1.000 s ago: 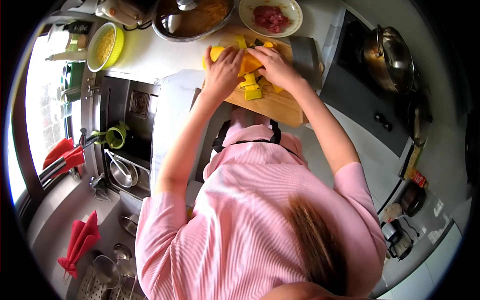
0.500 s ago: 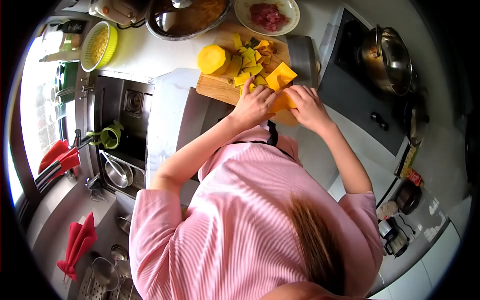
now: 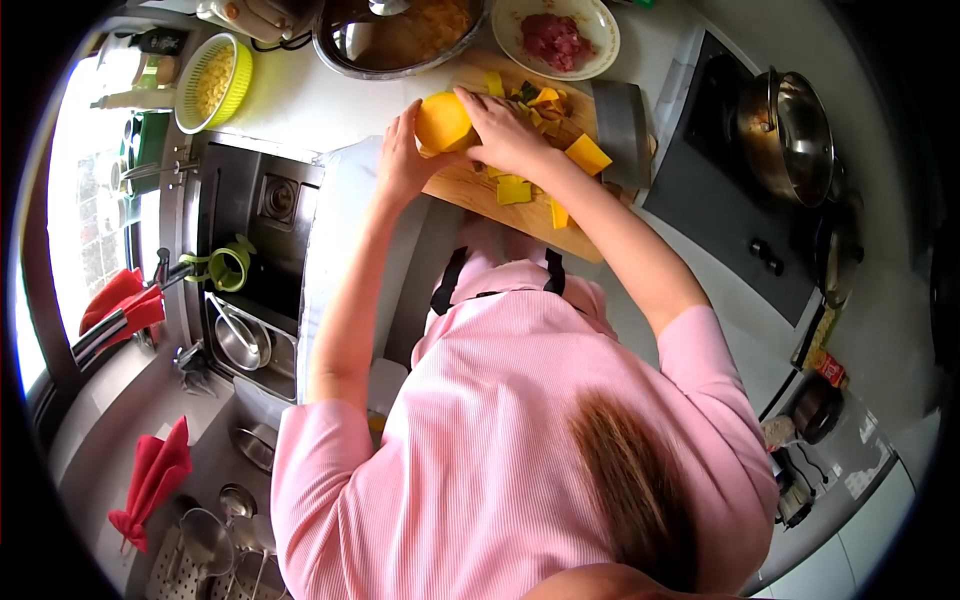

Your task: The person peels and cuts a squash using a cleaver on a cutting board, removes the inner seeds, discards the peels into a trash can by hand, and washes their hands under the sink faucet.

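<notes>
A thick chunk of pumpkin (image 3: 443, 122) with a flat orange top sits at the left end of the wooden cutting board (image 3: 462, 192). My left hand (image 3: 402, 165) grips its left side, and my right hand (image 3: 507, 137) holds its right side, fingers at the top edge. Cut pumpkin pieces and peel lie to the right of the chunk, partly hidden under my right hand and forearm. A larger pumpkin slice (image 3: 588, 154) rests near the wide blade of a cleaver (image 3: 622, 135) on the board's right end.
Behind the board stand a lidded pan (image 3: 400, 45) and a plate of raw meat (image 3: 556, 38). A yellow-green basket (image 3: 214, 84) is at the back left, above the sink (image 3: 250, 240). On the right, a steel pot (image 3: 787, 135) stands on the dark stove (image 3: 720, 210).
Both hands have moved left, from a flat pumpkin piece at the board's front to the thick chunk, and have taken hold of it. The view has shifted slightly.
</notes>
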`<act>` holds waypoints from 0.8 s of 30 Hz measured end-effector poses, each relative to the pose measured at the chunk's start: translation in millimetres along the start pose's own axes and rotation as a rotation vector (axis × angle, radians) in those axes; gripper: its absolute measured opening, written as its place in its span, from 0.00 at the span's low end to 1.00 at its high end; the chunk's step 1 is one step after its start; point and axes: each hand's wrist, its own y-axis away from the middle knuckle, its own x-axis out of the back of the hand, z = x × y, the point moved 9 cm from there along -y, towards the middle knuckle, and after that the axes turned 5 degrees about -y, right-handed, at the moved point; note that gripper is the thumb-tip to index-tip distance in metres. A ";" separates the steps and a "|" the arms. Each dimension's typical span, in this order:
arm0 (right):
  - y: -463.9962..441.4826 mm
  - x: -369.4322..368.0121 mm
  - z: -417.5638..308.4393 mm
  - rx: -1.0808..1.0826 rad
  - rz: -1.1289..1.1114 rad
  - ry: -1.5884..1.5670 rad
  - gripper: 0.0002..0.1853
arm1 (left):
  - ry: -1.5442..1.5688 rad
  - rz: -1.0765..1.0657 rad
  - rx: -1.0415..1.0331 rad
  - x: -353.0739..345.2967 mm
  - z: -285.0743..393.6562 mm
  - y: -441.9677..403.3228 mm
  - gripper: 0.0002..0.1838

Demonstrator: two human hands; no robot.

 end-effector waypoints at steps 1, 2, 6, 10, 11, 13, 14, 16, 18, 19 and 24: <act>-8.3 -8.0 5.8 -0.054 -0.034 -0.015 0.45 | 0.000 -0.012 0.020 0.4 -3.1 -1.8 0.49; -13.3 -14.5 13.1 -0.108 -0.070 -0.030 0.45 | 0.031 -0.014 0.007 3.0 -4.4 -3.4 0.48; -2.3 15.5 -12.5 0.014 -0.042 -0.093 0.46 | 0.065 -0.011 -0.088 15.3 22.5 -4.0 0.45; 69.7 93.9 -33.6 -0.056 0.089 -0.061 0.45 | 0.143 -0.070 -0.193 22.6 105.3 15.7 0.45; 90.9 111.6 -32.4 -0.084 0.119 -0.055 0.45 | 0.184 -0.097 -0.232 14.1 125.6 22.0 0.45; 131.2 126.7 -12.1 -0.193 0.145 -0.006 0.45 | 0.253 -0.113 -0.316 -12.8 157.6 26.6 0.45; 145.3 131.8 -0.6 -0.253 0.161 0.017 0.46 | 0.311 -0.136 -0.337 -27.2 166.4 25.6 0.45; 157.9 142.3 15.9 -0.326 0.180 0.043 0.45 | 0.285 -0.236 -0.373 -52.2 183.5 17.1 0.46; 162.4 155.4 32.2 -0.304 0.247 0.082 0.45 | 0.231 -0.174 -0.482 -67.7 194.0 -3.0 0.45; 158.5 161.2 43.1 -0.320 0.277 0.080 0.45 | 0.180 -0.231 -0.485 -70.1 201.4 -16.8 0.45; 130.6 174.5 100.6 -0.369 0.357 0.031 0.43 | 0.150 -0.312 -0.591 -112.1 207.3 -86.6 0.44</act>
